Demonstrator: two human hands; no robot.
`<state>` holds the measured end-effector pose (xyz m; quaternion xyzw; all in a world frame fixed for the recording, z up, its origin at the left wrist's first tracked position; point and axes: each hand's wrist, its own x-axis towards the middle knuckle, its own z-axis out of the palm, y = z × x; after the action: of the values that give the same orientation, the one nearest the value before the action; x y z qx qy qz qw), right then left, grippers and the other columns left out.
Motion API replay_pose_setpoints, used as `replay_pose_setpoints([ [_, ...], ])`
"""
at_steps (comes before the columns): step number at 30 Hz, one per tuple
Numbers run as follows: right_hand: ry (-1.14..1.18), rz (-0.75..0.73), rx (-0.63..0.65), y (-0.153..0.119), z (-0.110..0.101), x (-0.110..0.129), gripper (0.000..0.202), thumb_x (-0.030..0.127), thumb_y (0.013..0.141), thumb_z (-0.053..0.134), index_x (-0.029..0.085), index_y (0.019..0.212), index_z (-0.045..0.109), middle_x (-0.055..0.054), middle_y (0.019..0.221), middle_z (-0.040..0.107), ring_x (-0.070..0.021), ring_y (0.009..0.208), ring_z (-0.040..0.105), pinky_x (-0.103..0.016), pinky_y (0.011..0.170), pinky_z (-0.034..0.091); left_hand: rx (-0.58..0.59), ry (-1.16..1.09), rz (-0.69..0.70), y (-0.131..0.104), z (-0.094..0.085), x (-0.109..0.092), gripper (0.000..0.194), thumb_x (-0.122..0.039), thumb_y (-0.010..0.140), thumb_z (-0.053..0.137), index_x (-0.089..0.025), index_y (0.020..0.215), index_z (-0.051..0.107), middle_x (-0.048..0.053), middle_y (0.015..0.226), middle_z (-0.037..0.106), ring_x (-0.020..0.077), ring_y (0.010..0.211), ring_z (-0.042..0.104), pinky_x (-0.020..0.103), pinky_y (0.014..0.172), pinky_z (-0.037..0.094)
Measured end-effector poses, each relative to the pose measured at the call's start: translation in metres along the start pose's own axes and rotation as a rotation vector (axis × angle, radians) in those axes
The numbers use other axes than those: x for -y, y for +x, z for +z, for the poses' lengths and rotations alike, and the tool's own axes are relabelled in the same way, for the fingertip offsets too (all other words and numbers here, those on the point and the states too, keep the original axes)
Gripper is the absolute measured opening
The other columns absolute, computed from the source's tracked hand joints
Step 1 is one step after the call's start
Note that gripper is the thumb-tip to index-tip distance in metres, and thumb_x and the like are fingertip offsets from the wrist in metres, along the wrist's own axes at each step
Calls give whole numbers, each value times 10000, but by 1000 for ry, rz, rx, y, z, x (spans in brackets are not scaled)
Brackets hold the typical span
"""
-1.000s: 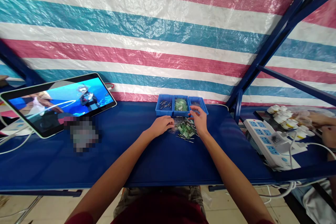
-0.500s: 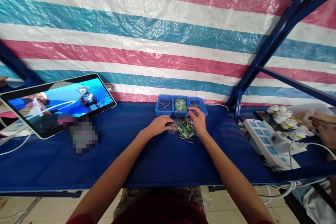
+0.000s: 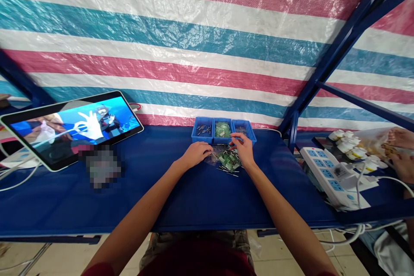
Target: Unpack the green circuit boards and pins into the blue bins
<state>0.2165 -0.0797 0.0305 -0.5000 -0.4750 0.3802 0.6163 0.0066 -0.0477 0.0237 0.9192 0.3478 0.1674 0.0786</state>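
On the blue tabletop lies a loose pile of small green-and-clear packets and thin dark metal pieces. Crumpled clear plastic spreads along its left side. My left hand rests at that left edge, its fingers bent and drawn together by the plastic; what they hold, if anything, is too small to tell. Over the pile's right side is my right hand, thumb and forefinger apart, with nothing visible between them. Right behind, a left blue bin holds thin metal pieces, a middle bin green packets, a right bin small dark pieces.
A tablet leans at the left, near a blurred-out patch. At the right are a white power strip, several white bottles and another person's hands at a clear bag. A striped sheet hangs behind.
My left fingers have drawn closer together at the plastic. My right hand has shifted very slightly. The other person's hands have moved at the clear bag, and the tablet's picture differs.
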Motion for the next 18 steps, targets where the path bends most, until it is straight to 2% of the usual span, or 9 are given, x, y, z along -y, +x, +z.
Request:
replay_pose_setpoints([
  [4, -5, -9, 11, 0, 0, -1, 244, 391, 716, 620, 191, 853, 648, -23, 766, 614, -157, 648, 603, -278, 518, 547, -66, -31, 12, 0, -3, -3, 253, -256, 937, 446, -194, 891, 686, 52, 921, 697, 189, 894, 624, 271, 820, 452],
  [11, -12, -24, 32, 0, 0, 0, 248, 406, 727, 622, 185, 838, 645, -34, 804, 619, -160, 639, 597, -287, 514, 537, -328, -87, -52, -1, -6, -10, 228, -260, 943, 428, -181, 917, 640, 53, 932, 681, 185, 901, 618, 295, 853, 451],
  [14, -47, -72, 107, -3, 2, 1, 272, 430, 748, 625, 192, 876, 662, -50, 873, 631, -171, 689, 601, -291, 534, 540, -394, -128, -84, -2, -5, -12, 221, -276, 936, 434, -180, 936, 633, 58, 912, 679, 181, 868, 622, 295, 833, 461],
  [18, -147, -206, 279, -9, 5, 4, 305, 427, 769, 647, 226, 996, 681, -69, 1033, 611, -175, 780, 603, -270, 557, 526, -421, -211, -106, -1, -3, -18, 245, -323, 932, 430, -184, 945, 632, 55, 878, 681, 171, 811, 623, 272, 760, 477],
])
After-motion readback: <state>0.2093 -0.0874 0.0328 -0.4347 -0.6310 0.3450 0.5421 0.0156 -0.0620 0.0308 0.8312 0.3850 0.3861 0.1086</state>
